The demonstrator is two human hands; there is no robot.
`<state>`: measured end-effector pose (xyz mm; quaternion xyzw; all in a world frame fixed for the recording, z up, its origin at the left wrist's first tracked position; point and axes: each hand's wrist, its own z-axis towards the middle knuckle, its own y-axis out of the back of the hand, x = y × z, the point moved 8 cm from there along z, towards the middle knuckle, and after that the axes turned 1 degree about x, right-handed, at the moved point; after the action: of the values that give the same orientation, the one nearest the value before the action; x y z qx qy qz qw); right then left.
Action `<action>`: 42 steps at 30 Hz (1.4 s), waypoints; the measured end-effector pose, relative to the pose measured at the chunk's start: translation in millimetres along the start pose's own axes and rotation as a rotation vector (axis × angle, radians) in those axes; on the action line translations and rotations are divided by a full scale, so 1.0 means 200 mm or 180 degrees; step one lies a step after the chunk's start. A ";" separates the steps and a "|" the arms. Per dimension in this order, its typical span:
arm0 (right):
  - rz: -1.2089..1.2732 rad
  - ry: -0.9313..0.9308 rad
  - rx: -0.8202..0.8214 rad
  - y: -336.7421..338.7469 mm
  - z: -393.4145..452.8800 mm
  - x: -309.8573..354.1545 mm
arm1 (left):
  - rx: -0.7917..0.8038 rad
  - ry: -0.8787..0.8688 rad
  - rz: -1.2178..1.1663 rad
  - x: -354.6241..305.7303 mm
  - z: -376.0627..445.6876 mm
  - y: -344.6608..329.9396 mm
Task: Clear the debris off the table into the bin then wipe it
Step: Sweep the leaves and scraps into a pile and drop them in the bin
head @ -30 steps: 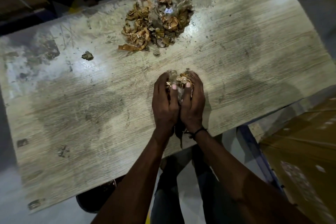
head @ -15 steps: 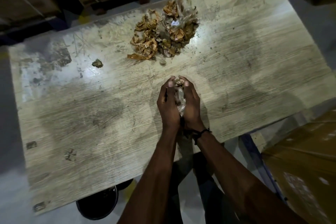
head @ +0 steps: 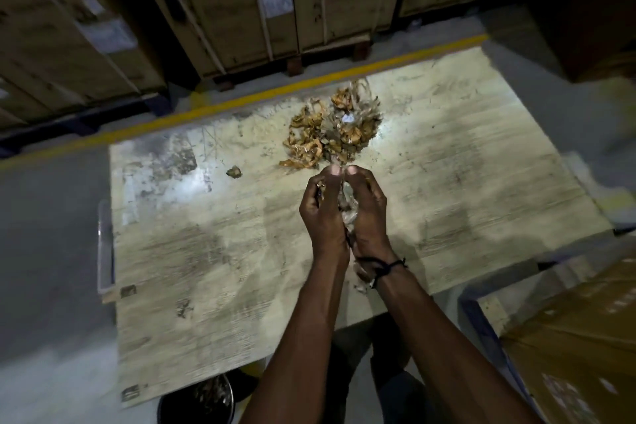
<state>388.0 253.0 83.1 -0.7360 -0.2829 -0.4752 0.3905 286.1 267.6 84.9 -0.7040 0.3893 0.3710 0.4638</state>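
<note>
Grip: your left hand (head: pixel 323 213) and right hand (head: pixel 370 208) are cupped together, palms facing, fingers curled round a crumpled handful of scraps (head: pixel 347 208); both are clamped on it, fingertips meeting at the top.
Handful: thin, papery, grey-brown shreds, wrinkled and limp; a tail of them hangs out below your wrists, beside the black cord bracelet (head: pixel 387 267) on your right wrist.
Table: your hands are held above the table (head: pixel 206 268), a pale wood-grain board, scuffed, stained dark in patches and dusted with crumbs.
Debris pile: just beyond your fingertips lies the debris pile (head: pixel 332 129), a ragged heap of curled tan and orange flakes mixed with stringy grey strands and a small white scrap.
Stray piece: to the left of your hands, well apart from the heap, one small dark lump (head: pixel 234 171) sits alone on the board.
Bin: below your left forearm, at the table's near edge, is a round black bin (head: pixel 196 401) on the floor, with scraps showing inside.
Surroundings: beyond the pile, a yellow floor line (head: pixel 241 101) and strapped cardboard crates (head: pixel 241 3); right of your arms, a brown carton (head: pixel 578 354).
</note>
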 end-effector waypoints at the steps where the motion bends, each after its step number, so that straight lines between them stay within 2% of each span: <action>1: 0.0006 0.0079 0.0047 -0.04 -0.01 0.06 | 0.0005 -0.0036 -0.0039 -0.07 -0.01 -0.01; 11: 0.0303 0.0376 0.0653 -0.47 -0.18 0.58 | 0.0043 -0.0592 -0.0588 -0.68 -0.08 -0.07; 16: 0.0569 0.0226 0.1175 -0.67 -0.28 0.70 | -0.0227 -0.0936 -0.0774 -0.91 -0.13 0.00; 22: 0.0542 0.0071 0.1904 -0.84 -0.46 0.75 | -0.0804 -0.1305 -0.1029 -1.04 -0.25 0.16; 32: 0.0271 -0.0733 0.2918 -0.96 -1.01 0.52 | -0.1983 -0.2049 -0.1118 -1.08 -0.75 0.67; 36: 0.0160 -0.1037 0.3395 -0.98 -1.36 0.38 | -0.2559 -0.2257 -0.0996 -1.06 -1.04 0.95; 42: -0.0248 -0.1222 0.3801 -1.00 -1.93 0.16 | -0.3261 -0.2459 -0.1058 -1.01 -1.51 1.38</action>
<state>58.4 36.5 266.7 -0.4523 -0.5912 -0.1084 0.6589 2.8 -49.3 252.0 -0.7026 -0.1445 0.6585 0.2277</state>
